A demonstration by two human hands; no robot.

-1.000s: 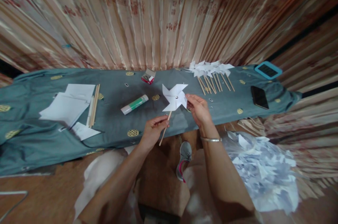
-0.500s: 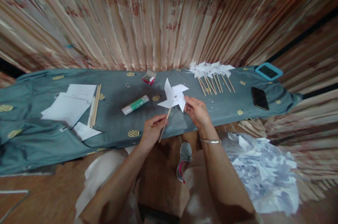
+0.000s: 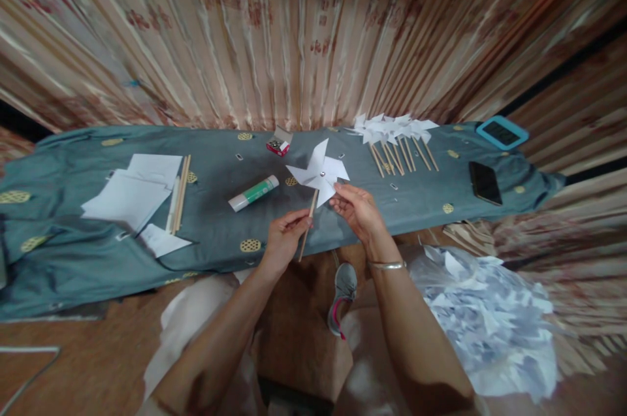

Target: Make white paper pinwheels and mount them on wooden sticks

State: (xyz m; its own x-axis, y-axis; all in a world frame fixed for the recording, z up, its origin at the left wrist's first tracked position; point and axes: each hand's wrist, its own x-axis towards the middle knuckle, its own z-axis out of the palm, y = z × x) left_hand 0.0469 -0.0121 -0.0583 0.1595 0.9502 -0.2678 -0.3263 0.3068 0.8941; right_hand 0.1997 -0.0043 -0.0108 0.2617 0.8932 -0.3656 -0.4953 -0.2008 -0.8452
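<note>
Sneaker [image 3: 346, 282] shows below the gap between the hands, and a plastic bag [image 3: 490, 321] full of white paper pieces lies to the right of the right hand. On the cloth-covered surface [image 3: 215, 171], a glue stick [image 3: 253, 192] lies near the left hand, beyond it; wooden sticks [image 3: 180, 200] and white paper sheets [image 3: 127, 200] lie farther left. A black phone [image 3: 484, 182] lies well right of the right hand; farther off come more pinwheels [image 3: 392, 127], a small open red box [image 3: 277, 148] and a curtain [image 3: 294, 31]. The left hand [image 3: 283, 236] grips the stick of a white paper pinwheel [image 3: 316, 171], which leans between and just beyond both hands. The right hand [image 3: 360, 213], half curled, touches its lower blade; whether it pinches, I cannot tell.
</note>
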